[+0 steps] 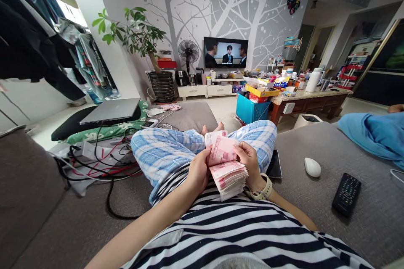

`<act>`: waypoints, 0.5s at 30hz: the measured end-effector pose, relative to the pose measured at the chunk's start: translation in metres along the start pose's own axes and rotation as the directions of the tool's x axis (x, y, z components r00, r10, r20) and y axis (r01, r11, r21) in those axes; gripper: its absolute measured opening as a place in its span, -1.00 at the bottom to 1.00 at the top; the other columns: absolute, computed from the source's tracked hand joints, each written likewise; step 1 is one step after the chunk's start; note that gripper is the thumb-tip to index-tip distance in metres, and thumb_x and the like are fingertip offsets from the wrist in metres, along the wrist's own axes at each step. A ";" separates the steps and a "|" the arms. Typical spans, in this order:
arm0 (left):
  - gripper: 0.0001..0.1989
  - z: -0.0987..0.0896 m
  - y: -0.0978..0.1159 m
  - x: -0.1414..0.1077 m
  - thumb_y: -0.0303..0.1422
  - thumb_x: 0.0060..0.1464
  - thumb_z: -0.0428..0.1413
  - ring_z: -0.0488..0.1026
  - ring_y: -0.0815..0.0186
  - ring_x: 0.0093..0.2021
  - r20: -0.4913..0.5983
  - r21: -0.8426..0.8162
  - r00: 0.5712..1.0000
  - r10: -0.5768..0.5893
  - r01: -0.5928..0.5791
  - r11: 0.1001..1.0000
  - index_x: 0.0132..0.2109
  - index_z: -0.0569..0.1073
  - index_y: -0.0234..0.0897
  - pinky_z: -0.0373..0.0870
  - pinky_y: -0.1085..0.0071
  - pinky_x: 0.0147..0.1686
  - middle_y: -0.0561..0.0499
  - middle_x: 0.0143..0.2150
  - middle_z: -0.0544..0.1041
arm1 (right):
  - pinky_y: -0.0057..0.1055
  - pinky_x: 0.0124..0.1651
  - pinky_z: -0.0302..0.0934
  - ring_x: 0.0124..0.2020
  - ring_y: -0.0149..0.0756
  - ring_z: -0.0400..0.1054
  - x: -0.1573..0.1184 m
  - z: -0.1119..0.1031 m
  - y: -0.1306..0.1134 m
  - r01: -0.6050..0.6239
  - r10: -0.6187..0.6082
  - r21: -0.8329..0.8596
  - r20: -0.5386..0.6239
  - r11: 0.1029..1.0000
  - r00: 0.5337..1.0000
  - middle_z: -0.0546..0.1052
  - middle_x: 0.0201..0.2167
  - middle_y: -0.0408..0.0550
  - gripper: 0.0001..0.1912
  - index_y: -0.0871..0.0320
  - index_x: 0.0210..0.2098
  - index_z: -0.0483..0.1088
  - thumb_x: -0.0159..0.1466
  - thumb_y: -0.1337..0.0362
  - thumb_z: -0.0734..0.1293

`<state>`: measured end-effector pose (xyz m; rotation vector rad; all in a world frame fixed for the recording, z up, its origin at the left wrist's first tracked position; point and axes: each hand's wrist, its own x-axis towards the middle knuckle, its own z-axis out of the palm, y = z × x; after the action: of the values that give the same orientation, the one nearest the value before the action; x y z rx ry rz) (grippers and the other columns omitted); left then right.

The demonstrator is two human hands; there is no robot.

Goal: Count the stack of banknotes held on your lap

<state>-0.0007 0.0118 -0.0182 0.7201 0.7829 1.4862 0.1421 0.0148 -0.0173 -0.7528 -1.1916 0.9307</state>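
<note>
A thick stack of pink banknotes (pixel 229 178) is held above my lap, its lower ends fanned toward me. My left hand (pixel 199 171) grips the stack at its left side, the thumb on top. Closed at the upper right edge of the notes is my right hand (pixel 249 162), with thumb and fingers pinching a note that stands raised from the stack. A pale watch (pixel 263 189) is on my right wrist. Behind the raised note, more notes stick up, showing a white and pink face. The fingers under the stack are hidden.
On the grey sofa (pixel 296 147) to the right lie a phone (pixel 275 164), a white mouse (pixel 312 167), a black remote (pixel 346 194) and blue cloth (pixel 372 132). Tangled cables (pixel 94 168) and a laptop (pixel 110 110) are at the left. Beyond stands a crowded table (pixel 318 93).
</note>
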 end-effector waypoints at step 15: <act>-0.86 0.002 0.002 -0.005 -0.33 -0.19 0.18 0.44 0.29 -0.41 -0.022 0.034 1.000 -0.001 0.001 0.999 -0.42 0.52 -0.32 0.37 0.39 -0.29 0.03 -0.43 0.56 | -0.45 -0.46 -0.01 -0.54 -0.43 0.07 -0.001 0.000 0.005 -0.007 0.005 0.056 0.047 0.998 0.999 0.26 -0.59 -0.22 -0.70 0.15 -0.52 0.28 0.19 0.10 0.36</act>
<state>-0.0003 0.0070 -0.0154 0.7297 0.8263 1.4851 0.1412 0.0159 -0.0224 -0.6936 -1.1997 0.9873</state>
